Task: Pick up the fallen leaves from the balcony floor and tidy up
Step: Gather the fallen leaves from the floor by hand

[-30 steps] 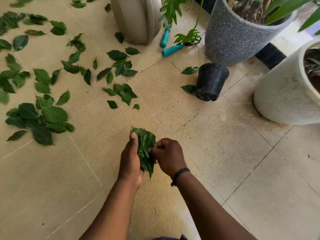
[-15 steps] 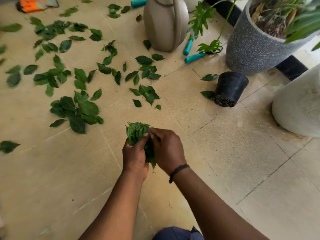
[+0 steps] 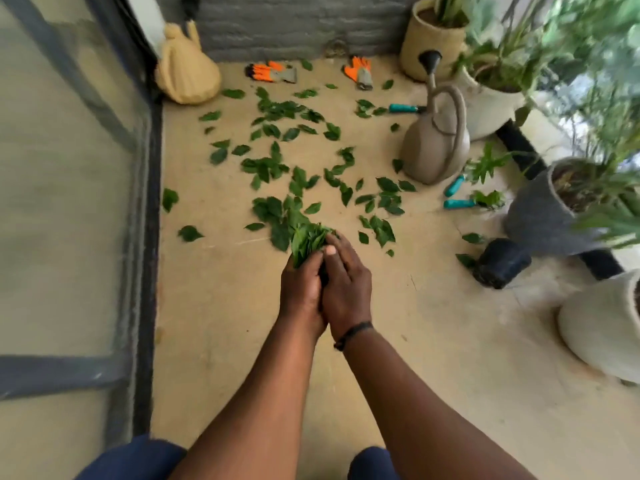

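Leaf bundle [image 3: 308, 240] is being grasped by left hand [image 3: 301, 289] and right hand [image 3: 346, 289]; loose leaves [image 3: 277, 168], watering can [image 3: 434, 147] and overturned black pot [image 3: 502, 263] are lying around.

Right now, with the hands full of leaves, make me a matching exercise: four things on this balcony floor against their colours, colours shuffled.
Things:
1. bundle of leaves held by the left hand and right hand
2. watering can
3. gloves
4. small tipped-over pot

Colours:
A. black
B. orange and grey
C. green
D. taupe

Pairs: 1-C, 2-D, 3-B, 4-A
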